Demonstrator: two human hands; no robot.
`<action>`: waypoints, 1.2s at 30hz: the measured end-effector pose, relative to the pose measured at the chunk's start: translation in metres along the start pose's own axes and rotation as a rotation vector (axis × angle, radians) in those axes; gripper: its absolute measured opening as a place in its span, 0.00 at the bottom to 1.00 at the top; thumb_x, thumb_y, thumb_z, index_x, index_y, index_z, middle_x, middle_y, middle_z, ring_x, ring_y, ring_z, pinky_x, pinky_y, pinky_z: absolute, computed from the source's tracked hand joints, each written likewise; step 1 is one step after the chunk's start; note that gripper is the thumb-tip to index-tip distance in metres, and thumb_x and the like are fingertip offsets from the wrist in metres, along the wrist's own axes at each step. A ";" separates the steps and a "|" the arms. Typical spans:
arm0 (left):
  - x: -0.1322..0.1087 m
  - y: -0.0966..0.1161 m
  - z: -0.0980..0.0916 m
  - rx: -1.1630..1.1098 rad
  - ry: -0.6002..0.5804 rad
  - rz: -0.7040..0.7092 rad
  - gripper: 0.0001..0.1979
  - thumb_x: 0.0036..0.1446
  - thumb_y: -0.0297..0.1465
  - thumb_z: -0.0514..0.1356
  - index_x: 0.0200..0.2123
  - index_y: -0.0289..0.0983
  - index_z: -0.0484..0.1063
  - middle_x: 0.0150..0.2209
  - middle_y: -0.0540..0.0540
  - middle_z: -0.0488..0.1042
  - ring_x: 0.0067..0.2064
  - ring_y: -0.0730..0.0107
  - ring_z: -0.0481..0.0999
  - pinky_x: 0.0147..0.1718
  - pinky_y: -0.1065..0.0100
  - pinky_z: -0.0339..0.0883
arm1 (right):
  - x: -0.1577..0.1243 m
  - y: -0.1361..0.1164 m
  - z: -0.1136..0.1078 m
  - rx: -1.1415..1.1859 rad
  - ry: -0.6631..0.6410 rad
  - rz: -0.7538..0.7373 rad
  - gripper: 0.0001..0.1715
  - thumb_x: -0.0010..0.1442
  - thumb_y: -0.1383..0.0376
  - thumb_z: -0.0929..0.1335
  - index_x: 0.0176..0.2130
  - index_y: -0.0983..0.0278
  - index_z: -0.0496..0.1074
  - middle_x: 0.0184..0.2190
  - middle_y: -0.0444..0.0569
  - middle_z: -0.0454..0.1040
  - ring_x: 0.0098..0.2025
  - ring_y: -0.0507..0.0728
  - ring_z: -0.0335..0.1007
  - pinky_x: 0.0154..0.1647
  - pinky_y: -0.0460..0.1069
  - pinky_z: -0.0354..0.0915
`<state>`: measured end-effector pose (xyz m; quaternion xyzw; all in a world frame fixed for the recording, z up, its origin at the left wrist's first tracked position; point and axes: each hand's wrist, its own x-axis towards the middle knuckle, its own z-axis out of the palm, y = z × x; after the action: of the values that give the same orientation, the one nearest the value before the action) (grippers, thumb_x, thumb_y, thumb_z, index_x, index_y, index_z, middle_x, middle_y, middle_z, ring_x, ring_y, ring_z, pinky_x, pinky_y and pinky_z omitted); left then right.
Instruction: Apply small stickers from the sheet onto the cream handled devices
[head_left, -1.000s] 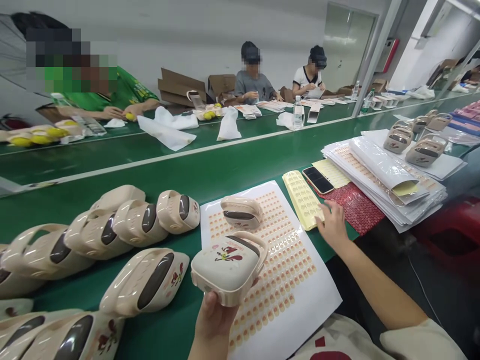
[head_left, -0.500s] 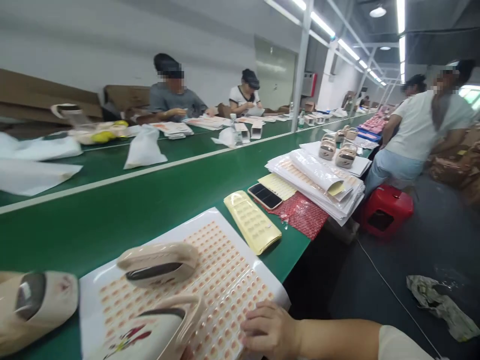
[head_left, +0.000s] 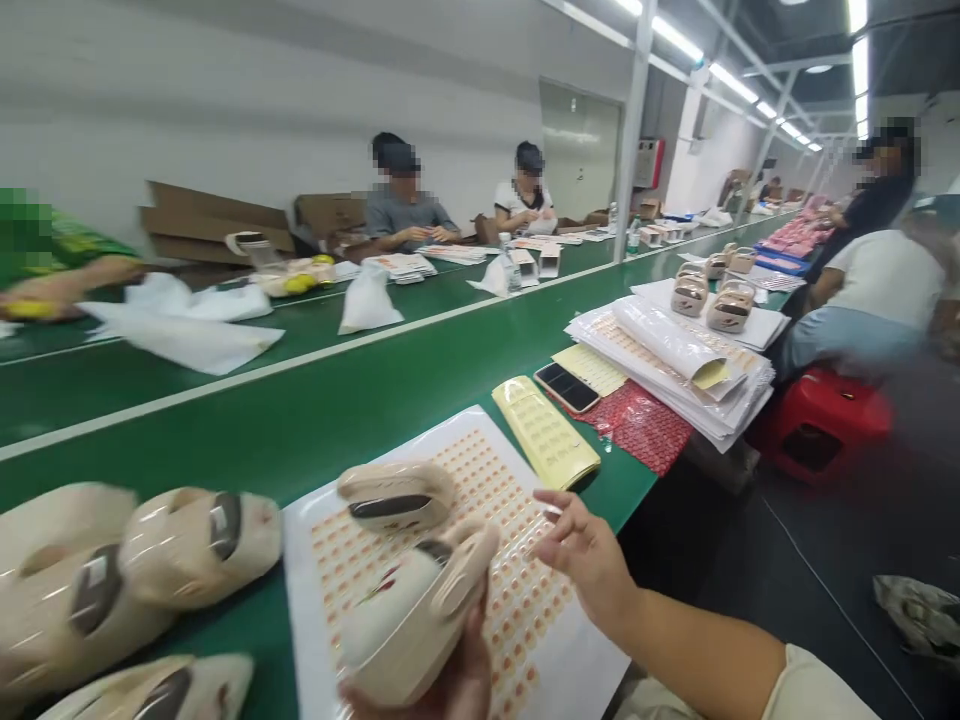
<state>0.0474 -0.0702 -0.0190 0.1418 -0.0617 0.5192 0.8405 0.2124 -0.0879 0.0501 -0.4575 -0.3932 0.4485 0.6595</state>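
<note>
Along the green table lies the white sticker sheet. Over its near half, the left hand grasps a cream case, long axis slanting lower left to upper right, handle at upper right, printed face upward-left. On the sheet's far half, a second case lies roughly crosswise. Above its right edge, the right hand has bent fingers; whether they pinch anything I cannot tell.

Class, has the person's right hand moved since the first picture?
Yes. Judged against the yellow sticker sheets, the right hand moved from their right edge leftward and nearer the person, over the orange-sticker sheet.
</note>
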 end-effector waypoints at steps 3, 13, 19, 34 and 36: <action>0.006 -0.020 0.005 0.017 -0.123 0.004 0.29 0.52 0.44 0.58 0.57 0.47 0.59 0.59 0.48 0.62 0.61 0.64 0.57 0.54 0.74 0.58 | 0.002 0.000 0.017 0.044 -0.022 -0.030 0.20 0.42 0.50 0.74 0.20 0.61 0.68 0.51 0.51 0.66 0.59 0.64 0.54 0.60 0.63 0.45; 0.015 -0.039 0.020 0.033 -0.252 0.067 0.29 0.59 0.50 0.42 0.58 0.42 0.60 0.59 0.50 0.63 0.60 0.83 0.58 0.56 0.83 0.45 | -0.003 0.021 0.031 -0.099 -0.019 -0.062 0.19 0.48 0.52 0.71 0.20 0.62 0.65 0.53 0.54 0.64 0.58 0.66 0.56 0.55 0.64 0.57; 0.015 -0.041 0.020 0.005 -0.258 0.060 0.30 0.59 0.51 0.43 0.58 0.42 0.59 0.59 0.50 0.63 0.59 0.86 0.58 0.54 0.87 0.42 | -0.006 0.027 0.037 -0.135 0.046 -0.071 0.17 0.51 0.53 0.69 0.22 0.62 0.66 0.53 0.54 0.62 0.56 0.65 0.60 0.54 0.63 0.58; 0.012 -0.044 0.008 -0.031 -0.175 0.080 0.31 0.58 0.51 0.45 0.62 0.45 0.49 0.59 0.50 0.63 0.60 0.81 0.58 0.56 0.83 0.46 | 0.001 0.031 0.031 -0.301 0.003 -0.193 0.14 0.52 0.57 0.68 0.22 0.62 0.64 0.46 0.54 0.64 0.51 0.63 0.63 0.49 0.59 0.63; 0.013 -0.043 0.010 -0.040 -0.166 0.074 0.31 0.58 0.50 0.46 0.61 0.44 0.52 0.58 0.49 0.64 0.60 0.81 0.59 0.55 0.84 0.47 | 0.002 0.031 0.031 -0.322 -0.012 -0.208 0.13 0.52 0.58 0.68 0.22 0.62 0.64 0.45 0.53 0.64 0.51 0.62 0.62 0.49 0.59 0.63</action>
<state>0.0922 -0.0808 -0.0137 0.1652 -0.1469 0.5351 0.8153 0.1767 -0.0722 0.0294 -0.5113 -0.5092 0.3119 0.6181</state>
